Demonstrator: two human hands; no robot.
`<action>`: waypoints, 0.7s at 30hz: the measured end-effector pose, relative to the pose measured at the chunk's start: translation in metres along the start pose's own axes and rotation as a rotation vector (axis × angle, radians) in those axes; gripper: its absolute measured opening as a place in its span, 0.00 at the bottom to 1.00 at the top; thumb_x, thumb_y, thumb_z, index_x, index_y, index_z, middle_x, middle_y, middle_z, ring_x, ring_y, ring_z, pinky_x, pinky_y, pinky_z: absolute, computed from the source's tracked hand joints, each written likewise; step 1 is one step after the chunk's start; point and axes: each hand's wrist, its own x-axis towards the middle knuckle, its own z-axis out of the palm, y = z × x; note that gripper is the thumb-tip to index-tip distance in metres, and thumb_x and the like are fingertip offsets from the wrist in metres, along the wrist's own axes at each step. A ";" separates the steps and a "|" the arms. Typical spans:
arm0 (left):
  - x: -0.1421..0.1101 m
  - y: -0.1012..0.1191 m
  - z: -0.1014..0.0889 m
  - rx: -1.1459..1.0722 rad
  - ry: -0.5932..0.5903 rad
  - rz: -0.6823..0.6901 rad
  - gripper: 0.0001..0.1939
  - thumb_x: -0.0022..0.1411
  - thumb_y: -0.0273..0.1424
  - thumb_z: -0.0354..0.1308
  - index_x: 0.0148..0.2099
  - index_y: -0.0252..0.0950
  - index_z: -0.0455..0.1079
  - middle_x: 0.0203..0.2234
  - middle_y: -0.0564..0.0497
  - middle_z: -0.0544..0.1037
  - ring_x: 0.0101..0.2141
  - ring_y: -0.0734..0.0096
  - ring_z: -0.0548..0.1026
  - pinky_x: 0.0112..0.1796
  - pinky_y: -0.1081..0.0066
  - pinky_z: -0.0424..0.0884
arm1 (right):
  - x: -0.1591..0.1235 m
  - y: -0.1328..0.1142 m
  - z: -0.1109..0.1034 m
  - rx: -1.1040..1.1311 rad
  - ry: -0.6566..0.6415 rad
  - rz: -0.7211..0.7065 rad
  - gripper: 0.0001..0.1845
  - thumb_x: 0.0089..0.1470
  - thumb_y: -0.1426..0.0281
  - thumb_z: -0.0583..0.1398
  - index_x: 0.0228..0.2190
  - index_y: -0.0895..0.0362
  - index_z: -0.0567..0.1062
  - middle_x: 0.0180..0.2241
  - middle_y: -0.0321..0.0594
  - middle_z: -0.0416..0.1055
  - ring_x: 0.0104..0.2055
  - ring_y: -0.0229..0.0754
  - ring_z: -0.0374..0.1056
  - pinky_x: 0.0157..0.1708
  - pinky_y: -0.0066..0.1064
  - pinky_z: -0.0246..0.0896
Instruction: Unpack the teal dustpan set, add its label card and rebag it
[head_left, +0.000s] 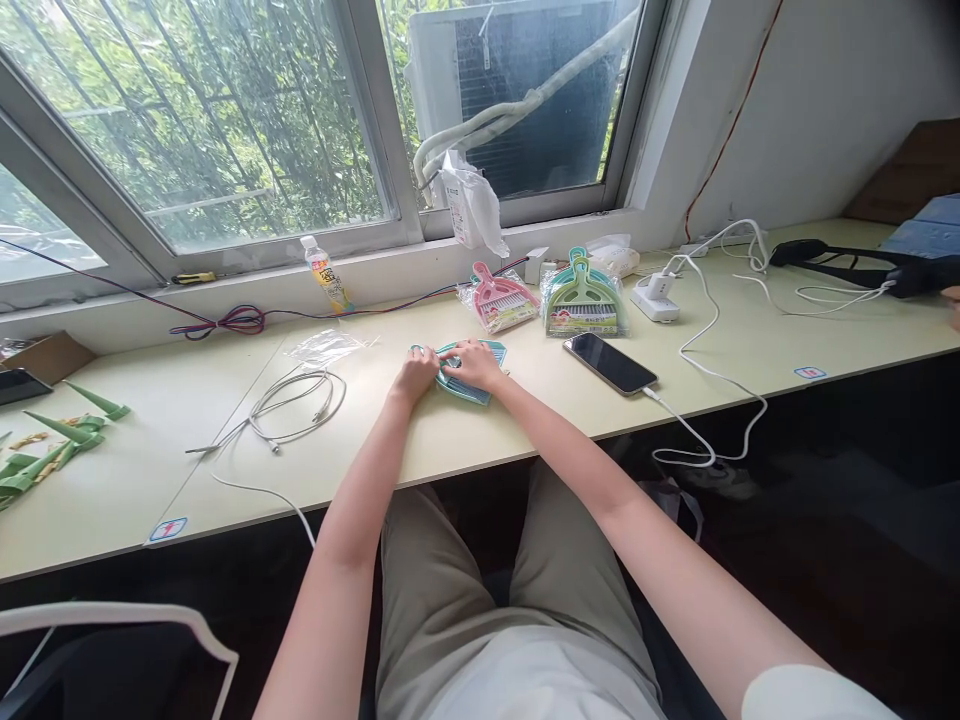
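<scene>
A small teal dustpan-and-brush set (471,385) lies flat on the pale desk (525,430) in front of me. My left hand (415,376) grips its left end with curled fingers. My right hand (474,363) presses on top of it, fingers bent over the teal plastic. Both hands meet over the set, and much of it is hidden under them.
A pink packaged set (501,298) and a green one (583,298) lie behind, beside a phone (610,363) on a white charging cable (712,400). An empty clear bag (326,346), coiled white cable (296,405), a bottle (327,274) and green leaf pieces (52,445) sit left.
</scene>
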 end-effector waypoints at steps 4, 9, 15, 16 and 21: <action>-0.001 -0.003 0.004 -0.019 0.017 -0.033 0.26 0.65 0.16 0.39 0.60 0.19 0.68 0.49 0.26 0.75 0.50 0.47 0.74 0.48 0.59 0.69 | 0.000 -0.003 -0.001 -0.002 -0.004 -0.001 0.18 0.63 0.60 0.58 0.51 0.47 0.80 0.53 0.39 0.75 0.58 0.52 0.61 0.58 0.42 0.53; -0.003 -0.007 0.008 -0.018 0.005 -0.026 0.27 0.64 0.15 0.39 0.62 0.19 0.67 0.51 0.27 0.75 0.51 0.47 0.74 0.47 0.59 0.70 | 0.001 -0.002 -0.002 0.009 -0.014 -0.006 0.18 0.65 0.59 0.57 0.51 0.47 0.80 0.53 0.39 0.75 0.58 0.52 0.60 0.58 0.43 0.52; -0.003 -0.007 0.006 -0.057 -0.054 0.006 0.26 0.67 0.17 0.38 0.60 0.21 0.69 0.47 0.29 0.77 0.47 0.48 0.77 0.47 0.58 0.70 | 0.001 -0.001 0.000 0.009 -0.051 -0.006 0.16 0.65 0.60 0.57 0.47 0.46 0.82 0.53 0.38 0.75 0.60 0.51 0.61 0.59 0.44 0.52; -0.003 -0.008 0.006 -0.071 -0.037 -0.001 0.26 0.67 0.17 0.38 0.60 0.22 0.69 0.48 0.29 0.77 0.47 0.48 0.77 0.48 0.57 0.70 | 0.001 -0.001 -0.001 0.020 -0.041 -0.010 0.15 0.65 0.60 0.57 0.46 0.46 0.82 0.53 0.38 0.75 0.60 0.51 0.62 0.59 0.44 0.51; -0.010 -0.023 0.006 -0.200 0.176 -0.165 0.25 0.68 0.19 0.41 0.60 0.29 0.71 0.56 0.34 0.74 0.57 0.48 0.72 0.59 0.53 0.64 | 0.006 0.012 -0.021 0.108 0.236 0.260 0.19 0.69 0.61 0.52 0.47 0.53 0.80 0.53 0.43 0.75 0.56 0.48 0.67 0.56 0.40 0.56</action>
